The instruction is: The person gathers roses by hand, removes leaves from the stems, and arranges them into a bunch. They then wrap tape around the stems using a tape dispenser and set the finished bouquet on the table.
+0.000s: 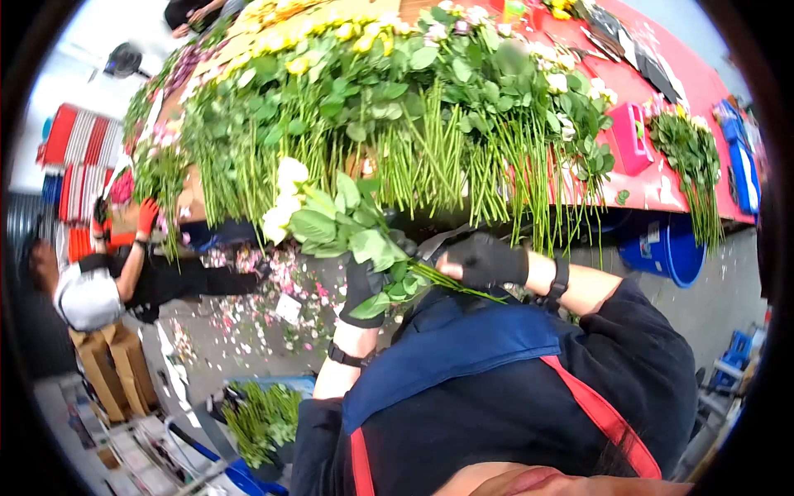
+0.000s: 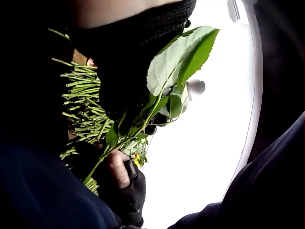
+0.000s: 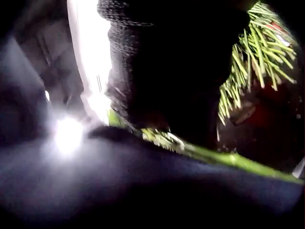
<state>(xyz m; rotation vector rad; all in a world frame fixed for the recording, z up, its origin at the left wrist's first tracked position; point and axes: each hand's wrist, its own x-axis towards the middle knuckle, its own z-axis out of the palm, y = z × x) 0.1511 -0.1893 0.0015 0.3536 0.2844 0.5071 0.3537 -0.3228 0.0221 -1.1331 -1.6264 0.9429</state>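
A small bunch of white roses (image 1: 285,198) with broad green leaves lies slantwise across the front of my body, blooms to the left and stems to the right. Its upper stems are gripped by my left hand (image 1: 362,285), in a black glove, partly hidden behind the leaves. My right hand (image 1: 490,263) wears a black fingerless glove and curls at the lower stems (image 1: 451,281), thumb bare beside them. In the left wrist view a serrated leaf (image 2: 178,62) stands out past the dark glove, and the right thumb (image 2: 118,169) lies along the stem. A green stem (image 3: 238,161) crosses the right wrist view.
Cut roses (image 1: 331,99) in a long row cover the table (image 1: 662,178), stems overhanging its near edge. A blue bucket (image 1: 666,248) stands below at right, a pink container (image 1: 631,136) above. Another person (image 1: 91,285) works at left. Petals (image 1: 265,302) litter the floor.
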